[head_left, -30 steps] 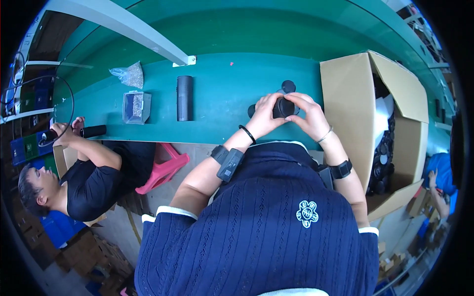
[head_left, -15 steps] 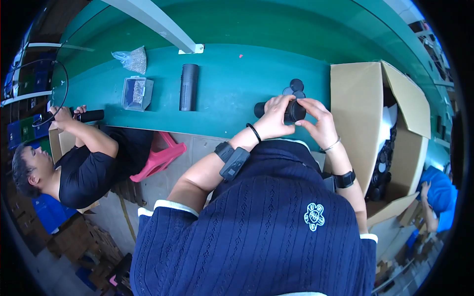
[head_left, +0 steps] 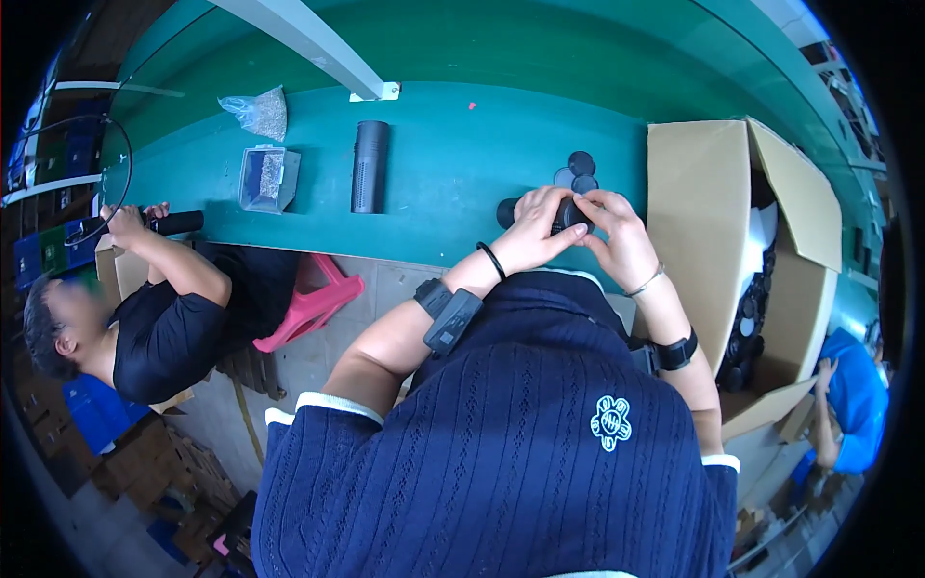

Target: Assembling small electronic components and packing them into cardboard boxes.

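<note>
A black cylinder (head_left: 506,213) lies sideways at the bench's front edge, its left end showing past my left hand (head_left: 536,227). That hand is closed around the middle of it. My right hand (head_left: 621,239) grips the cylinder's round right end, fingertips on top and thumb lower down. The two hands nearly meet there and cover much of the end. Just beyond them, several thin dark discs (head_left: 580,163) lie in a small cluster on the green bench (head_left: 453,164). Another dark cylinder (head_left: 370,167), with rows of small holes, lies farther left.
A clear box (head_left: 269,179) of pale granules and a bag (head_left: 265,113) of them lie at the left. An open carton (head_left: 696,212) of black parts stands right. A post (head_left: 318,43) meets the bench. Left, a co-worker (head_left: 169,332) holds a black cylinder near a pink stool (head_left: 313,303).
My right fingers have closed in over the cylinder's right end, which is now more covered. My left hand stays wrapped around it. The view has shifted slightly.
</note>
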Demonstrator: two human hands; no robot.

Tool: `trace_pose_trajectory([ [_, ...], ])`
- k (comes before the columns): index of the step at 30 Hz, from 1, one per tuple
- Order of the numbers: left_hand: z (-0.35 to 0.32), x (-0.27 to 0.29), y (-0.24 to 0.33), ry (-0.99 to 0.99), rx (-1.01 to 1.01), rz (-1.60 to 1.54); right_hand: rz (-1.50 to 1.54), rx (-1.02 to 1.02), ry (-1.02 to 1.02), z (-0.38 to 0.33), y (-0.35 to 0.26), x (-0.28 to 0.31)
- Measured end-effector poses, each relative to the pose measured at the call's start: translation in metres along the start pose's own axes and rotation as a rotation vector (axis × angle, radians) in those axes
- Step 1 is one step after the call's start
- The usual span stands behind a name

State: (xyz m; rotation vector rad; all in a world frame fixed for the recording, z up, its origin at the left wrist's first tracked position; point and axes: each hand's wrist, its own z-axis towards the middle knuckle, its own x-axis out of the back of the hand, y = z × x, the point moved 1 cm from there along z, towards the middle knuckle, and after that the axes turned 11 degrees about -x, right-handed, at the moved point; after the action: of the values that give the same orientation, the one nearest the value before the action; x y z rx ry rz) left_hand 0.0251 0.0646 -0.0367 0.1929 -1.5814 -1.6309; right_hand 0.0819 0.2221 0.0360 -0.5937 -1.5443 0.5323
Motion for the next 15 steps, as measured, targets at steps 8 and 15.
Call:
trace_pose_trajectory([
  [8, -0.003, 0.006, -0.002, -0.015, 0.000, -0.020, 0.007, -0.011, -0.030, 0.005, -0.004, -0.002],
  [15, -0.007, 0.015, -0.011, -0.046, 0.014, -0.159, 0.606, -0.126, -0.156, 0.016, 0.042, -0.038],
])
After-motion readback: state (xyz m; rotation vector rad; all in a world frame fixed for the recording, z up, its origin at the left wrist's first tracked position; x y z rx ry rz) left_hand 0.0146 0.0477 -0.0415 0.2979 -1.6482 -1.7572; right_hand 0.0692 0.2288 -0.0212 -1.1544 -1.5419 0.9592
